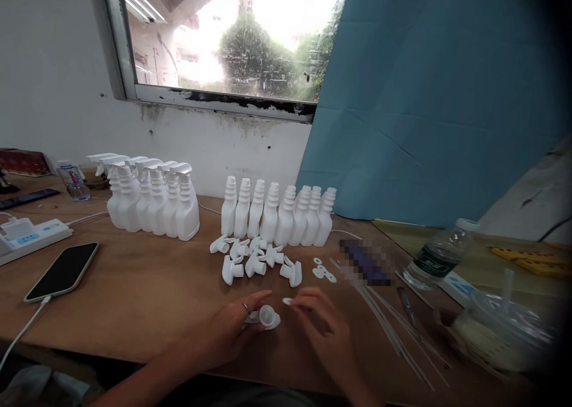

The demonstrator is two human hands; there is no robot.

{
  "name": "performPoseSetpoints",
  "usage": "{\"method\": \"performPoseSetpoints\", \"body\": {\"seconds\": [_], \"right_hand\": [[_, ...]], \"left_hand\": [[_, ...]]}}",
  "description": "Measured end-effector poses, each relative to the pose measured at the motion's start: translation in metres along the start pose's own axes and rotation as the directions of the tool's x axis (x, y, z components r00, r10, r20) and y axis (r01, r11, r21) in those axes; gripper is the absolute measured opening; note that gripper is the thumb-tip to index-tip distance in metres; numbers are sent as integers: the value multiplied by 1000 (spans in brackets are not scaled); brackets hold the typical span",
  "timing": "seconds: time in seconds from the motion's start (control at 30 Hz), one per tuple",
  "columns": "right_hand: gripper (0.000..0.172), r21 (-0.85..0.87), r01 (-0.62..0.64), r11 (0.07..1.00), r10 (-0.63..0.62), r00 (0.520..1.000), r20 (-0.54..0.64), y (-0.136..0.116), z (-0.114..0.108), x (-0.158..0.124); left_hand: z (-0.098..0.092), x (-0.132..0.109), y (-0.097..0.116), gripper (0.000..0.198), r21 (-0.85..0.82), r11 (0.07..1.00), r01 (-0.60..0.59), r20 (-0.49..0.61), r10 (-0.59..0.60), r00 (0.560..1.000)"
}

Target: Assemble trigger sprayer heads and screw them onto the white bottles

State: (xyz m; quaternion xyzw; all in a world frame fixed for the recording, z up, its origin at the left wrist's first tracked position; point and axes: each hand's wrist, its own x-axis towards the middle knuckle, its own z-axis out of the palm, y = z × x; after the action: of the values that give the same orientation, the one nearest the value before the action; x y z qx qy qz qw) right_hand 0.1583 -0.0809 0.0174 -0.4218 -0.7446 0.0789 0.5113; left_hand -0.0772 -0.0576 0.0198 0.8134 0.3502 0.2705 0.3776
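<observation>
My left hand (235,329) is closed around a white spray nozzle head (268,316), its round collar opening facing up towards me. Between the thumb and fingertips of my right hand (324,329) is a small white washer (286,301), held just right of the nozzle head and apart from it. Several loose white spray heads (255,263) lie in a group beyond my hands. A few flat white washers (322,271) rest on the table beyond my right hand. Thin clear tubes (384,320) lie to the right of it.
Behind the loose heads stands a row of open white bottles (270,216). Bottles with spray heads fitted (154,201) stand at the back left. A charging phone (62,271) and power strip (36,240) are left; a water bottle (440,258), pen-like tool (406,307) and lidded cup (500,329) right.
</observation>
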Motion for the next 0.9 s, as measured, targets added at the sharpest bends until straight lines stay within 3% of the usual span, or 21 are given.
{"method": "performPoseSetpoints", "body": {"seconds": [0.07,0.17,0.33,0.47,0.6,0.8,0.9], "right_hand": [[15,48,97,994,-102,990,99,-9,14,-2],[24,53,151,987,-158,966,204,-13,26,-4],[28,20,203,979,-202,953,227,-16,25,-4],[21,-41,147,988,-132,960,248,-18,23,-6],[28,-97,170,981,-139,954,267,-13,26,-7],[25,-79,146,986,-118,953,280,-9,27,-7],[25,-77,114,991,-86,950,302,-8,27,-9]], "left_hand": [[0,0,1,52,-16,1000,3,15,-3,1000],[-2,0,2,48,-35,999,5,32,-4,999],[-3,-4,6,34,39,998,39,32,-40,999],[-2,-5,5,24,140,986,-91,12,90,996],[-2,-3,5,20,247,942,-229,34,228,973],[-1,-3,4,34,359,909,-210,37,211,977],[2,-2,-2,27,390,893,-225,33,231,972]]}}
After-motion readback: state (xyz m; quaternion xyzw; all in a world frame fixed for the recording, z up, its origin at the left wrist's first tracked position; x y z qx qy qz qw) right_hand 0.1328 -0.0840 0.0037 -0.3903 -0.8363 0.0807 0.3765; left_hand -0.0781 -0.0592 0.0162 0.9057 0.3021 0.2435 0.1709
